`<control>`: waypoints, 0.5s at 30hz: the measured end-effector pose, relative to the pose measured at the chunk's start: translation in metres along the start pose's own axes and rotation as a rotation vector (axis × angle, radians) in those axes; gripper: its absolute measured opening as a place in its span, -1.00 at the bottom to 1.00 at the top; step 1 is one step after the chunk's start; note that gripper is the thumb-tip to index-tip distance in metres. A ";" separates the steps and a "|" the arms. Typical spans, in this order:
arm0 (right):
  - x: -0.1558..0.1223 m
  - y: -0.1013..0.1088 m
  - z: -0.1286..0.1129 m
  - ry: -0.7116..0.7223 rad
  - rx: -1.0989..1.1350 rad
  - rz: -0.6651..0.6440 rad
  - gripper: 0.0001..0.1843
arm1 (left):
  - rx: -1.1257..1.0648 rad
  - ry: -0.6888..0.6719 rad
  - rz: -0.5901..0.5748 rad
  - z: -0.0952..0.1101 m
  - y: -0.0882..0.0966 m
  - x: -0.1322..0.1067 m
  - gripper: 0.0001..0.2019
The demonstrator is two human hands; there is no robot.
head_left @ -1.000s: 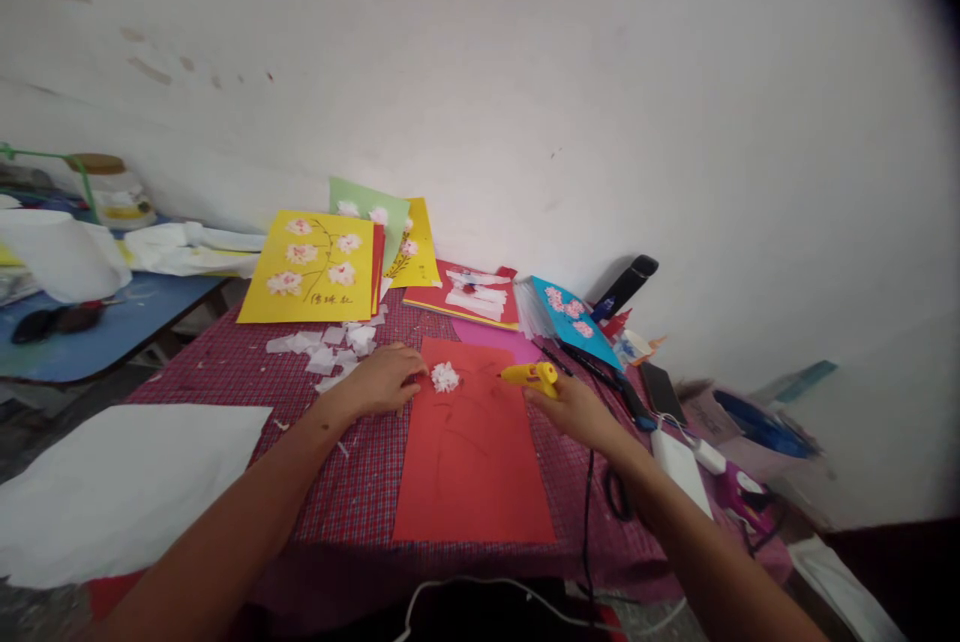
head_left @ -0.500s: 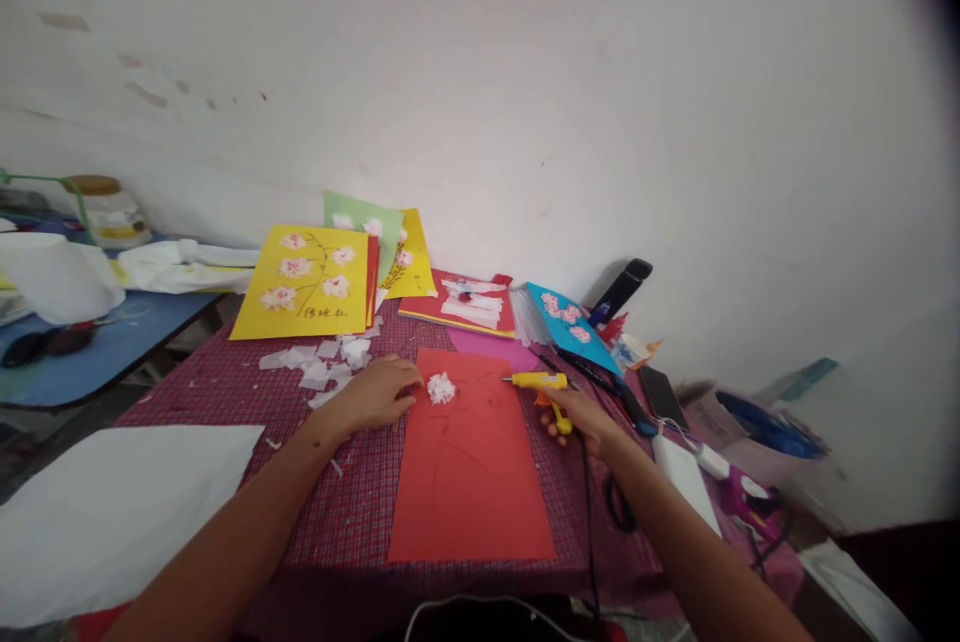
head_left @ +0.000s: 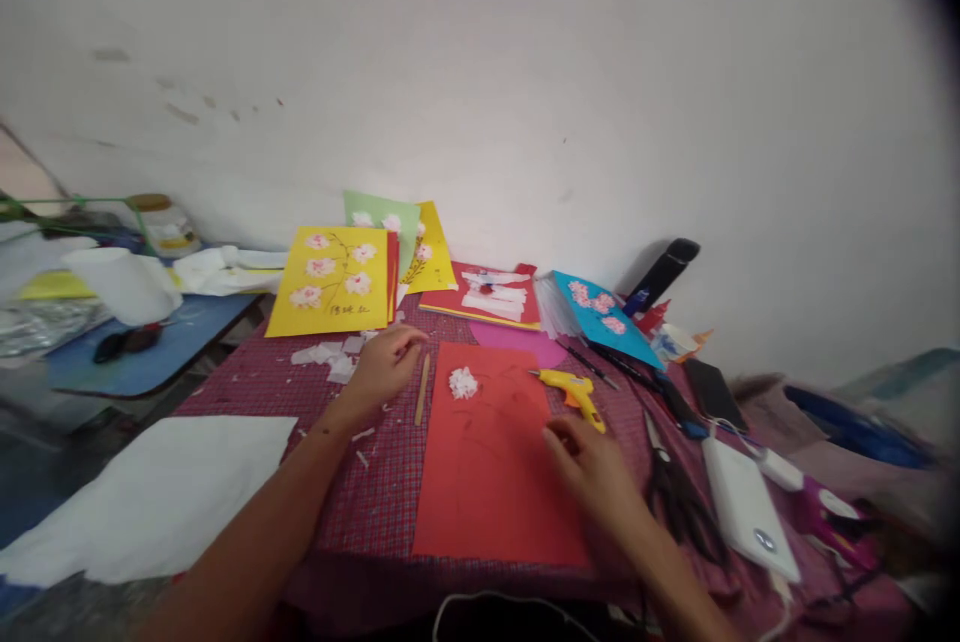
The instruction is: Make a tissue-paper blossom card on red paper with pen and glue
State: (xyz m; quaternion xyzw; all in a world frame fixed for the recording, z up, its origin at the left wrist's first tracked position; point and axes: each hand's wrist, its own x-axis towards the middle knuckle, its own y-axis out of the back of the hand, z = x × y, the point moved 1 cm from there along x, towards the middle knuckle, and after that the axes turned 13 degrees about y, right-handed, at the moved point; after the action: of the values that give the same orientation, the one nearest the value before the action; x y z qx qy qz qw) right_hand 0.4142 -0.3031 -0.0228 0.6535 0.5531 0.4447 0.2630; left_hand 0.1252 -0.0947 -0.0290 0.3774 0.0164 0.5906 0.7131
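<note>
A sheet of red paper [head_left: 502,482] lies in front of me, with faint branch lines and a white crumpled-paper flower [head_left: 463,383] near its upper left. My left hand [head_left: 386,367] hovers left of the sheet, fingers loosely bent, with nothing visible in it. Beside its fingertips lies a thin wooden stick [head_left: 423,390]. A yellow glue gun [head_left: 571,390] rests at the sheet's upper right, its nozzle over the paper. Just below it, my right hand [head_left: 592,472] is over the sheet's right edge, fingers loosely curled and apart from the gun, seemingly holding nothing.
White paper scraps [head_left: 330,357] lie beyond my left hand. Yellow flower pictures [head_left: 330,282] lean at the back, and a blue card [head_left: 604,322] is back right. Black scissors [head_left: 679,492] and a white power bank [head_left: 750,512] lie at right. A white sheet [head_left: 165,482] covers the left front.
My right hand has let go of the glue gun, which now lies on the paper, and has drawn back toward me. The left hand has lifted slightly from the sheet's edge. The view has shifted.
</note>
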 end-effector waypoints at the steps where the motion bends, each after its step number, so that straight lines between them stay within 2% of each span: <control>1: -0.006 -0.008 -0.008 0.008 0.031 -0.028 -0.66 | -0.061 0.086 0.095 0.001 0.005 0.002 -0.80; 3: -0.013 -0.020 -0.022 0.023 0.082 -0.090 -0.67 | -0.195 0.251 0.220 0.003 0.014 0.005 -0.81; 4: -0.012 -0.024 -0.028 0.036 0.103 -0.120 -0.69 | -0.262 0.321 0.241 0.005 0.019 0.006 -0.81; 6: -0.004 -0.029 -0.040 0.087 0.135 -0.171 -0.73 | -0.363 0.419 0.229 0.007 0.029 0.007 -0.80; 8: 0.014 -0.033 -0.055 0.159 0.148 -0.212 -0.78 | -0.388 0.461 0.214 0.007 0.041 0.005 -0.77; 12: 0.065 -0.054 -0.092 0.305 0.057 -0.263 -0.83 | -0.212 0.454 0.193 -0.007 0.068 -0.010 -0.74; 15: 0.102 -0.080 -0.118 0.320 -0.120 -0.296 -0.81 | 0.069 0.404 0.041 -0.024 0.081 -0.026 -0.79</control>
State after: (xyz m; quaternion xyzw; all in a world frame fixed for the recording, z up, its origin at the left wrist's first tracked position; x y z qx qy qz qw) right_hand 0.2714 -0.2031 -0.0051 0.4695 0.6502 0.5315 0.2725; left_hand 0.0391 -0.1032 -0.0117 0.2757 0.1716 0.6677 0.6699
